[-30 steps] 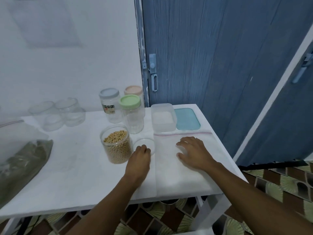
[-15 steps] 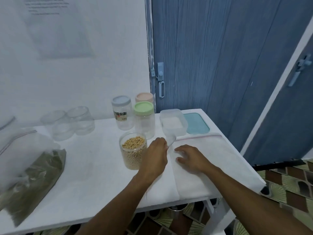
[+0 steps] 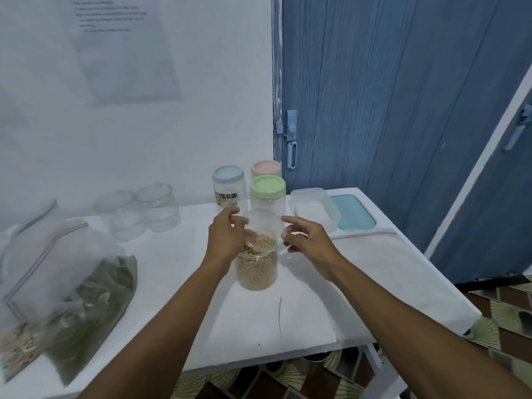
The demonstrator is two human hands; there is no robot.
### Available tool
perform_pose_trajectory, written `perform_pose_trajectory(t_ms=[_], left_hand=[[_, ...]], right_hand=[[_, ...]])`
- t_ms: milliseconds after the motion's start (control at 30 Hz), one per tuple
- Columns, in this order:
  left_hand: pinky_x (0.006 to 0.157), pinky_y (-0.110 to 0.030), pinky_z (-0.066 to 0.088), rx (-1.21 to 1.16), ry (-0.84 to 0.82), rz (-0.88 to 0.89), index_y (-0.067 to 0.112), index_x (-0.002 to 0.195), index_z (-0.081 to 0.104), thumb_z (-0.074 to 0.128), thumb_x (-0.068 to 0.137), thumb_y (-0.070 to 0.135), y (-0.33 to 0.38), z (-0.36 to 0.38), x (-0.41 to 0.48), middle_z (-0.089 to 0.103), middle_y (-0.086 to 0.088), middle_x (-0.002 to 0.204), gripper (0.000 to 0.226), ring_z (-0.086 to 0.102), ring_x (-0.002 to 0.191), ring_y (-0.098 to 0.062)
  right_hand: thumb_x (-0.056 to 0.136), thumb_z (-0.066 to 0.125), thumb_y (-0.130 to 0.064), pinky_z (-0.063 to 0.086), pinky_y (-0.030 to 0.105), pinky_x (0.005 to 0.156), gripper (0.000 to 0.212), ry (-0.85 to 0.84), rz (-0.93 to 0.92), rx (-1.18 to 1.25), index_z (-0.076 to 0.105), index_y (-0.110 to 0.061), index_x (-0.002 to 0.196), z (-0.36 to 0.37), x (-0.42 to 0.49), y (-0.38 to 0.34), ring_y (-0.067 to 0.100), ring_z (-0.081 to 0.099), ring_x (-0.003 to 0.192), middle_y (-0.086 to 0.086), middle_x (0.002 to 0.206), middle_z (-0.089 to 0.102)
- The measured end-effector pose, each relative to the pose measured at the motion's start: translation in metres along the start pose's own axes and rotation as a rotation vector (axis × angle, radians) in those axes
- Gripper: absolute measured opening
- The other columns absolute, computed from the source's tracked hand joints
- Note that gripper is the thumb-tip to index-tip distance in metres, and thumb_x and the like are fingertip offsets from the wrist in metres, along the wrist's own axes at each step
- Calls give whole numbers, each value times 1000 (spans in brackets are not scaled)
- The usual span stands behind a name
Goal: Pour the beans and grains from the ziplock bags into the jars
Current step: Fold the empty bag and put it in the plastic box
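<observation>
A person's left hand (image 3: 227, 239) pinches a clear lid (image 3: 263, 224) by its left rim and holds it tilted just above the open jar (image 3: 256, 270) of beans. The jar stands mid-table (image 3: 302, 321), toward the front edge. The right hand (image 3: 312, 240) is at the lid's right rim with fingers curled; whether it grips the lid cannot be told. Filled bags (image 3: 95, 286) lie along the left edge.

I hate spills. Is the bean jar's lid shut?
No, the left hand holds the clear lid tilted over the open jar.
</observation>
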State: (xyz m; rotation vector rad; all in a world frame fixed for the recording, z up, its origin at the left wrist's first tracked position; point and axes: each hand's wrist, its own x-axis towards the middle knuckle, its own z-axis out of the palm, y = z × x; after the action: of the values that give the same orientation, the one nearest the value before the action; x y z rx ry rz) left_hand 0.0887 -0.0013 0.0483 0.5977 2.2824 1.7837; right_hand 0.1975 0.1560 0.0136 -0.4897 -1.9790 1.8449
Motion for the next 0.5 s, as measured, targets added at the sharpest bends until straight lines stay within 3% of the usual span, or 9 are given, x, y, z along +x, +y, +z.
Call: perform_pose_trajectory(t_ms=[67, 167, 233, 300, 400, 500], left_hand=[[93, -35, 52, 281, 51, 138, 8, 126, 63, 44, 100, 6, -8, -9, 1, 70, -13, 111, 33, 71, 93, -23], [97, -37, 46, 606, 53, 317, 6, 119, 70, 49, 96, 2, -23, -17, 1, 67, -13, 120, 32, 60, 112, -31], [94, -32, 45, 580, 6, 336, 6, 118, 69, 51, 98, 8, -28, -21, 0, 68, -11, 120, 28, 60, 112, -30], [92, -32, 47, 481, -88, 319, 10, 123, 63, 59, 97, 28, -29, -25, 0, 65, -5, 121, 32, 61, 109, -25], [88, -33, 51, 484, -299, 218, 18, 131, 52, 79, 76, 51, -30, -31, 1, 56, 7, 117, 70, 58, 105, -17], [96, -39, 53, 454, -324, 206, 21, 135, 51, 86, 60, 59, -38, -36, 5, 56, 5, 131, 90, 58, 114, -18]], right_hand=[[92, 69, -12, 55, 24, 72, 39, -7, 12, -75, 64, -16, 130, 9, 5, 1, 13, 63, 77, 0, 93, 65], [92, 70, -19, 52, 24, 75, 32, 25, -4, -228, 70, -21, 123, 20, 10, 2, 14, 61, 85, -6, 97, 67], [92, 69, -20, 51, 22, 76, 26, 58, -32, -264, 72, -23, 118, 23, 9, 4, 14, 61, 89, -8, 103, 65], [93, 69, -22, 51, 21, 77, 24, 67, -62, -244, 72, -23, 117, 24, 5, 6, 11, 62, 92, -9, 108, 64], [94, 66, -22, 53, 22, 81, 24, 83, -41, -92, 69, -27, 118, 24, -1, 11, 8, 63, 96, -9, 110, 67], [92, 63, -21, 51, 31, 90, 31, 41, 38, 22, 66, -26, 122, 23, -5, 20, 15, 63, 109, -3, 116, 69]])
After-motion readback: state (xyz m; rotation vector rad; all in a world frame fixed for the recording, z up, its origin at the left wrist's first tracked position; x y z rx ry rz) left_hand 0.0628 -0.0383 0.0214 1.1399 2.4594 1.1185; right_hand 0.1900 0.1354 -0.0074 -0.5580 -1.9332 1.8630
